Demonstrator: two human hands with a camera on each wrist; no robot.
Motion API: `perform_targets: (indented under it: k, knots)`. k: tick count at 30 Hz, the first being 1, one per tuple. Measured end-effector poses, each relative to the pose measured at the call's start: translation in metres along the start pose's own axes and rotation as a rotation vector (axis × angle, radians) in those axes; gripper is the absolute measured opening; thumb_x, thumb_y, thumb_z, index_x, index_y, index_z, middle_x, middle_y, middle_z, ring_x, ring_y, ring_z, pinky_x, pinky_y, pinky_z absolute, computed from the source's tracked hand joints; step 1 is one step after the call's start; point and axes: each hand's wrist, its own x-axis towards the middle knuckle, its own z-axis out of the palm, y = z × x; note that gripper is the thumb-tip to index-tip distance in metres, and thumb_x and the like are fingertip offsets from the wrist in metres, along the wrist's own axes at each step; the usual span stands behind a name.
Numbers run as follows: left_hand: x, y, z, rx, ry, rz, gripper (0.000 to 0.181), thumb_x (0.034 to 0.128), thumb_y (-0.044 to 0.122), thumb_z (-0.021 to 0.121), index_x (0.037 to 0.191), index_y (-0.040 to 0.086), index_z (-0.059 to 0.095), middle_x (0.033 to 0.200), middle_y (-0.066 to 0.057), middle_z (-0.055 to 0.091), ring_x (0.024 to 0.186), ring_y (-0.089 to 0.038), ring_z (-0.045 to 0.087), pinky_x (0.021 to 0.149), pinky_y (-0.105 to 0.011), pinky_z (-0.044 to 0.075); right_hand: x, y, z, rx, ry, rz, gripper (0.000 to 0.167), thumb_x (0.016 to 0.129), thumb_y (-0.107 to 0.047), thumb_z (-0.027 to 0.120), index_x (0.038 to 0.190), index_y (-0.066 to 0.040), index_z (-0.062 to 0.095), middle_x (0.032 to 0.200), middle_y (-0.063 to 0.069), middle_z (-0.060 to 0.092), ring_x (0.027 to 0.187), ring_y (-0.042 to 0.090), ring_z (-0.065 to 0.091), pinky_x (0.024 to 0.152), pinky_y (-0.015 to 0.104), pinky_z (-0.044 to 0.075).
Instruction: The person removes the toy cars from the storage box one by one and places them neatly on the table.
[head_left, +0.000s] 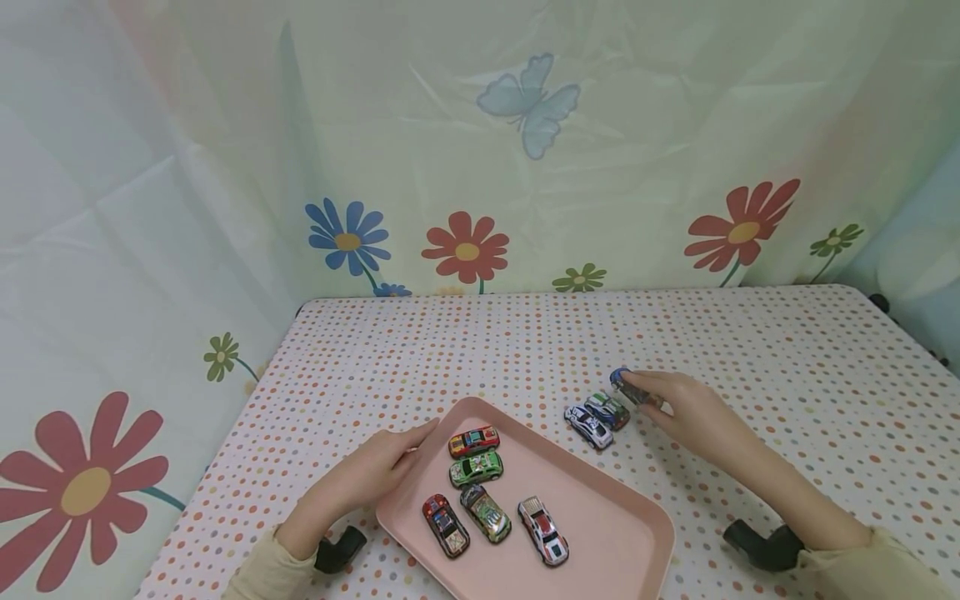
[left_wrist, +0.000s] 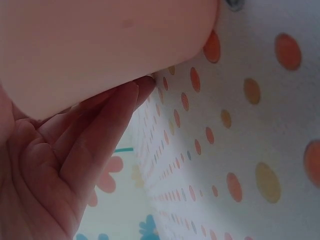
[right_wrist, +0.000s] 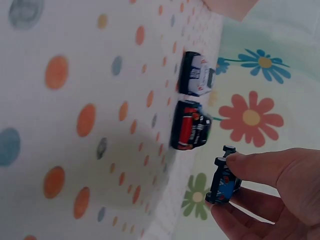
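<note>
Left hand (head_left: 378,467), its fingers nearly straight, is rested against the pink rounded-rectangular tray (head_left: 600,542); five multicoloured toy cars (head_left: 476,469) already contained. Left on the dotted desk (head_left: 750,350): white-and-blue toy car (head_left: 588,427), green-and-white toy car (head_left: 609,410). Blue-and-black toy car (head_left: 619,379) pinched off the desk by right hand (head_left: 686,408), not yet trayed.

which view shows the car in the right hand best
The right wrist view: the car looks largest there, with wheels and blue bodywork visible. The head view shows it small, partly hidden by the right hand; the left wrist view doesn't show it.
</note>
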Motion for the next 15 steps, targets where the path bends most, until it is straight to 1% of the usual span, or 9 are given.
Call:
perform_targets:
  k: [7,13,15]
  knots:
    - [0.001,0.000,0.001,0.008,0.001,-0.006,0.042,0.0963,0.002,0.047,0.138,0.000,0.045,0.117,-0.017,0.060,0.061,-0.006,0.046,0.067,-0.029,0.042,0.007,0.009,0.012,-0.009,-0.053,0.077,0.046,0.078,0.006,0.069,0.123,0.006,0.058,0.117,0.025,0.058,0.099,0.037,0.058,0.079,0.047,0.048]
    - [0.000,0.001,0.001,0.007,0.003,-0.007,0.042,0.0964,0.002,0.046,0.138,0.000,0.045,0.121,-0.017,0.058,0.065,-0.006,0.047,0.069,-0.029,0.042,0.010,0.014,0.018,-0.011,-0.086,0.108,0.044,0.078,0.005,0.069,0.121,0.006,0.059,0.117,0.024,0.058,0.088,0.027,0.059,0.075,0.044,0.048]
    - [0.000,0.001,0.000,0.002,0.003,-0.003,0.042,0.0964,0.001,0.046,0.138,0.000,0.044,0.117,-0.017,0.060,0.062,-0.006,0.046,0.069,-0.029,0.042,0.011,0.015,0.019,-0.009,-0.094,0.121,0.044,0.078,0.005,0.069,0.121,0.006,0.059,0.117,0.025,0.058,0.088,0.027,0.059,0.074,0.043,0.048]
